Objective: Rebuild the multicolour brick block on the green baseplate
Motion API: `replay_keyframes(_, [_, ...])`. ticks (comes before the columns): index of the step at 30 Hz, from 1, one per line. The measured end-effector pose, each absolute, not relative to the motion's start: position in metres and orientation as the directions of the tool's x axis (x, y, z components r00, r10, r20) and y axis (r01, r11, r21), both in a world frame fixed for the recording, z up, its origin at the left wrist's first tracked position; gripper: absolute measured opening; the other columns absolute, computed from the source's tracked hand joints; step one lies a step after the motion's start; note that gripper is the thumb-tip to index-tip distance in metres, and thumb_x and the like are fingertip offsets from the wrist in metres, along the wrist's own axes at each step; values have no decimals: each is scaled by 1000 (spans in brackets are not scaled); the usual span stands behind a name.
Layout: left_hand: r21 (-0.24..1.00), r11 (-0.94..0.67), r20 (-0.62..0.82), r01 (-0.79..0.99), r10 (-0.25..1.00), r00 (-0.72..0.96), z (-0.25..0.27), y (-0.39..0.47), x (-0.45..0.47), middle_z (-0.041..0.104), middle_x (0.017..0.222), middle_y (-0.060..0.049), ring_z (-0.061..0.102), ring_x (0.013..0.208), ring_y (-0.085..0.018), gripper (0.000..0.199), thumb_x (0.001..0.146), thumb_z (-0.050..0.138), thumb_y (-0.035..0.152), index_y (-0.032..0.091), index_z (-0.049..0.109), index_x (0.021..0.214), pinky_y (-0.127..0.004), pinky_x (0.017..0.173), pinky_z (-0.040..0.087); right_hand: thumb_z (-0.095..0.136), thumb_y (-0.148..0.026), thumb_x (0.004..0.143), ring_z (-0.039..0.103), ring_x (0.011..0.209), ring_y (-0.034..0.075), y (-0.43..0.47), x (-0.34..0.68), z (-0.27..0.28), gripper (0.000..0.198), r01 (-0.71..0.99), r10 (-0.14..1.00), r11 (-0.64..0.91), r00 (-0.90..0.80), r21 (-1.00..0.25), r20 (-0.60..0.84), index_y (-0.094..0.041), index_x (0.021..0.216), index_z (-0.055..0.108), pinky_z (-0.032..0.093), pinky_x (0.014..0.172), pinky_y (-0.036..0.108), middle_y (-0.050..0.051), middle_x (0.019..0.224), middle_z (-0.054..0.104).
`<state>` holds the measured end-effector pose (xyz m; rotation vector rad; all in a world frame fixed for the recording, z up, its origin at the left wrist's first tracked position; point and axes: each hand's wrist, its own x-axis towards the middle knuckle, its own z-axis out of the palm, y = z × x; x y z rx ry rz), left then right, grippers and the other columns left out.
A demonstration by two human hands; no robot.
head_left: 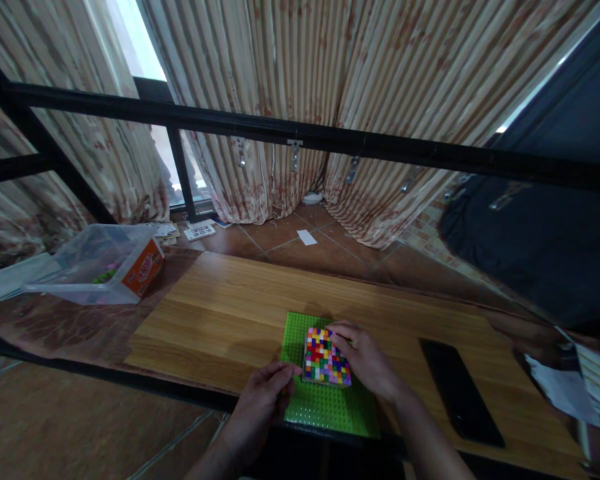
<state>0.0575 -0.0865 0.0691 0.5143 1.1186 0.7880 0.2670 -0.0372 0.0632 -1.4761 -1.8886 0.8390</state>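
One brick block (325, 360), many colours, both hands on or at it

Block is a squarish slab of small pcs. in red, white, yellow, orange, pink, purple, blue & green, lying over upper-mid part of green baseplate (325, 407); can't tell if it's pressed onto the studs.

R hand (365, 357): grasping block at upper R corner, fingers curled round edge, thumb over the coloured face. L hand (267, 393): thumb & forefinger pinched tog., tips just beside block's lower L edge; can't tell if a tiny pc. is btwn them.

Baseplate lies at near edge of wood-look tabletop (220, 287). To its R, well apart from R hand, a black flat slab (460, 390), set at an angle; beyond that, loose papers (563, 387) at R end.

Far L: clear plastic bin (115, 293) w/ orange label (144, 267) on one end, green & pink bits (105, 274) inside, too blurred to ID. Printed card (199, 231) just past it.

Bkgd: white slip (307, 237) on tiled floor (275, 247), black metal bar (300, 130) w/ small brackets (294, 155), patterned curtains (290, 60), dark fabric (535, 233) upper R.
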Motion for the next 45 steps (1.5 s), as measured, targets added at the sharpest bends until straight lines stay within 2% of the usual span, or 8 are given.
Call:
replay_keyframes(10, [700,653,-619,-289,757,211,67,-86,60,43,58,6,29,41,-1,32,66,69,42,15,65,83,-16,42,12,45,-40,90,61,96,22,-33,275,58,33,503,962,135,-274,-854,-9,-22,107,68,45,86,36,6,104,67])
replay_keyframes(19, [739,603,-547,-301,797,255,73,-88,58,42,60,6,22,39,0,32,71,66,41,15,64,88,-18,41,8,50,-46,86,65,91,24,-29,277,67,39,461,932,-26,-309,-887,-188,-20,110,67,49,81,37,5,99,72])
replay_keyframes(23, [722,594,-520,-354,804,287,78,-88,57,45,63,4,28,42,-1,33,71,66,39,13,65,91,-18,40,10,48,-46,87,62,100,23,-34,279,61,41,451,956,21,-271,-893,-115,-21,116,63,47,88,38,6,110,68])
replay_keyframes(27, [649,593,-502,-477,805,317,85,-88,55,46,65,2,31,44,-2,30,71,64,32,11,65,92,-17,38,11,53,-43,84,60,103,23,-51,273,55,43,465,996,61,23,-883,81,-20,120,58,46,89,40,9,115,64])
replay_keyframes(30, [607,607,-497,-513,793,352,87,-90,55,46,64,2,30,44,-2,26,72,62,27,10,65,91,-17,37,11,51,-41,86,61,99,23,-75,258,64,33,455,958,110,188,-884,216,-21,107,65,47,87,39,9,109,66])
replay_keyframes(32, [600,613,-492,-514,789,367,88,-91,57,45,63,2,30,43,-2,24,72,61,25,10,65,91,-17,37,11,50,-39,87,62,96,21,-91,244,77,27,440,963,164,124,-883,241,-23,100,68,47,87,36,7,104,68])
replay_keyframes(37, [642,582,-450,-500,813,369,91,-95,65,45,61,3,31,43,-2,24,71,63,26,12,63,91,-16,38,12,49,-31,89,61,99,18,-118,212,102,23,372,977,213,-58,-904,207,-29,104,67,46,89,33,3,104,67])
replay_keyframes(45, [726,599,-460,-338,788,408,87,-107,71,46,59,5,29,41,-2,46,71,68,36,16,59,111,-18,41,10,53,-27,86,63,94,18,-127,206,81,22,258,993,116,-21,-959,114,-26,101,69,49,86,32,3,98,69])
